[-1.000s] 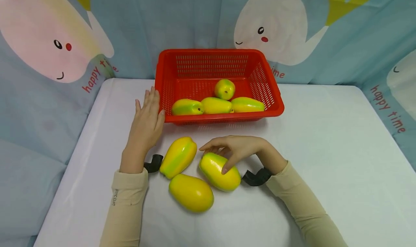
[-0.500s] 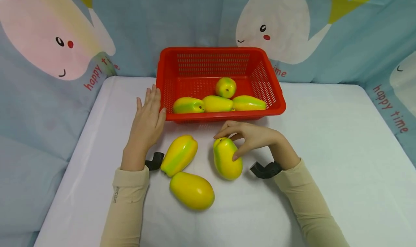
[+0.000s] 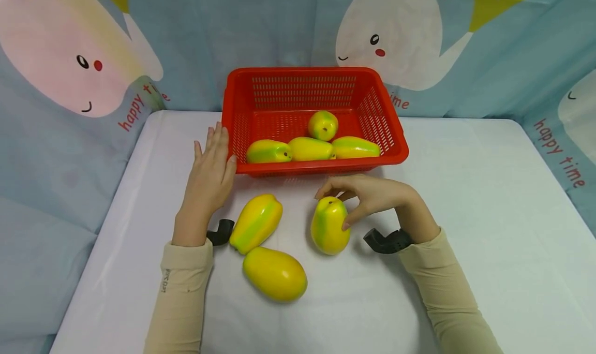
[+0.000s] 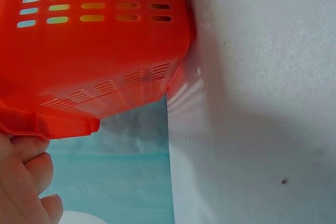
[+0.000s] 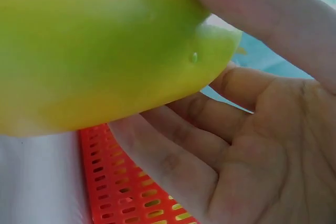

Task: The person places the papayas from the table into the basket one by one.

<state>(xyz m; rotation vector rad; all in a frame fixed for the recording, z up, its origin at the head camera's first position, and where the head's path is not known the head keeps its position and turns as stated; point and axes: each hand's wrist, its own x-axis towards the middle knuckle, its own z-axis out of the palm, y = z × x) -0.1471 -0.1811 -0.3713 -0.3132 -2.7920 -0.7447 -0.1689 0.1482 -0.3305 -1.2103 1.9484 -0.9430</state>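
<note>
My right hand [image 3: 372, 192] holds a yellow-green papaya [image 3: 329, 227] by its far end, thumb on the near side and fingers behind. In the right wrist view the same papaya [image 5: 105, 51] fills the upper left, between thumb and curled fingers. My left hand [image 3: 209, 170] lies with straight fingers along the left rim of a red plastic basket [image 3: 316, 166]. The left wrist view shows its fingertips right under the rim of the basket [image 4: 94, 66]. Two more papayas lie on the table between the arms, one streaked green [image 3: 256, 223], one mostly yellow [image 3: 274, 275].
Several papayas sit inside the basket, among them one in front [image 3: 311, 149] and one standing end-on behind [image 3: 323, 126]. A white cloth covers the table [image 3: 479, 214]. Behind it hangs a blue curtain [image 3: 279, 23] with whale prints. Black wrist mounts [image 3: 387, 241] stick out inward.
The right hand has moved right and a little away from the body, and its papaya has turned from slanting to pointing away. The left hand stays at the basket's rim.
</note>
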